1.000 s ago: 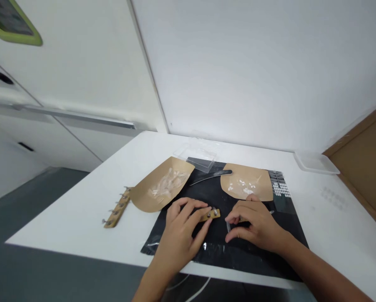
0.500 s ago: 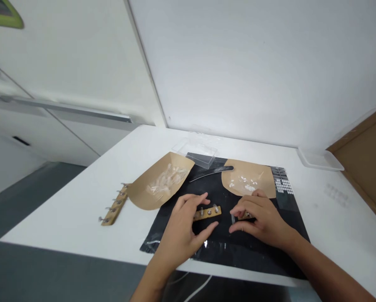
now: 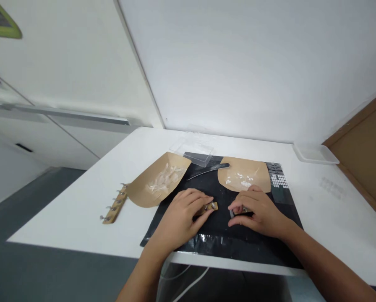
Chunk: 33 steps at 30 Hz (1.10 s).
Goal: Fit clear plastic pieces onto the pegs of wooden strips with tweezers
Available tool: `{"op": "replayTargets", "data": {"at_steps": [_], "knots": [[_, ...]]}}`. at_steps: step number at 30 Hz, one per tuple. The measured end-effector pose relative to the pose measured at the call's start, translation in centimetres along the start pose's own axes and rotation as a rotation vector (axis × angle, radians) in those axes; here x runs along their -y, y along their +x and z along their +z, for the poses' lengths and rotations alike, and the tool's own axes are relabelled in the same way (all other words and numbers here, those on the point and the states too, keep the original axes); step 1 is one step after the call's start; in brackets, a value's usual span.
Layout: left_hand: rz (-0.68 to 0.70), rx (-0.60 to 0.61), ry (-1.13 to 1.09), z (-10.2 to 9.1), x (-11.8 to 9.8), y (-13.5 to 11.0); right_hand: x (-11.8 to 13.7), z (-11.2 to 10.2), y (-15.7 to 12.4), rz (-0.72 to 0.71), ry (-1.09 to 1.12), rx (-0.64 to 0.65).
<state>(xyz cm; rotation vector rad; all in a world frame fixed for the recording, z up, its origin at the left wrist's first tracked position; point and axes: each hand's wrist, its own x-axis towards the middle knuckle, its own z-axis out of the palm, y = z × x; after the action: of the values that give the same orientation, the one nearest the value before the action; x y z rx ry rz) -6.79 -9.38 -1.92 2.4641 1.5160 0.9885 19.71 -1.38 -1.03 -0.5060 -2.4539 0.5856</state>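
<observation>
My left hand (image 3: 181,216) lies curled over a small wooden strip with metal pegs (image 3: 210,206) on the black mat (image 3: 219,235), gripping it. My right hand (image 3: 256,210) is closed on a small metal tool (image 3: 235,213), its tip a short way right of the strip. Behind my hands lie a brown paper tray with clear plastic bits (image 3: 158,184) and a brown paper sheet with small white pieces (image 3: 244,179). Between them rests a dark slim tool (image 3: 208,170).
A second wooden strip with metal pegs (image 3: 114,206) lies on the white table (image 3: 81,214) to the left of the mat. A clear plastic box (image 3: 192,150) stands at the back, a clear tray (image 3: 315,154) far right. A brown board (image 3: 364,167) borders the right side.
My left hand has closed down over the wooden strip after briefly lifting its fingers off it. My right hand has stayed on the small tool. The view has shifted slightly.
</observation>
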Motion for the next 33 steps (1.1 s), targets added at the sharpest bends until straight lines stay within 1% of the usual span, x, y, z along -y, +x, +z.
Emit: {"op": "replayTargets", "data": {"at_steps": [5,12,16,20,26,31,33], "knots": [[-0.024,-0.048,-0.055,0.9,-0.3,0.2,-0.2,-0.1,-0.1,-0.001,0.009,-0.004],[-0.043,-0.055,-0.111,0.9,-0.4,0.3,-0.1,-0.1,0.0,-0.005,0.03,0.013],[-0.035,-0.082,-0.108,1.1,-0.3,0.2,-0.1,-0.1,0.0,-0.008,0.03,0.016],[-0.042,-0.086,-0.04,1.4,-0.3,0.2,-0.2,-0.3,0.0,0.005,0.003,0.039],[-0.054,-0.096,0.07,1.8,-0.8,0.5,-0.4,-0.4,-0.1,-0.006,0.008,0.021],[-0.04,-0.059,0.14,2.0,-1.0,0.6,-0.4,-0.4,-0.1,-0.013,0.009,0.025],[-0.033,-0.061,0.175,2.1,-1.1,0.7,-0.5,-0.4,-0.1,-0.008,0.011,0.035]]}}
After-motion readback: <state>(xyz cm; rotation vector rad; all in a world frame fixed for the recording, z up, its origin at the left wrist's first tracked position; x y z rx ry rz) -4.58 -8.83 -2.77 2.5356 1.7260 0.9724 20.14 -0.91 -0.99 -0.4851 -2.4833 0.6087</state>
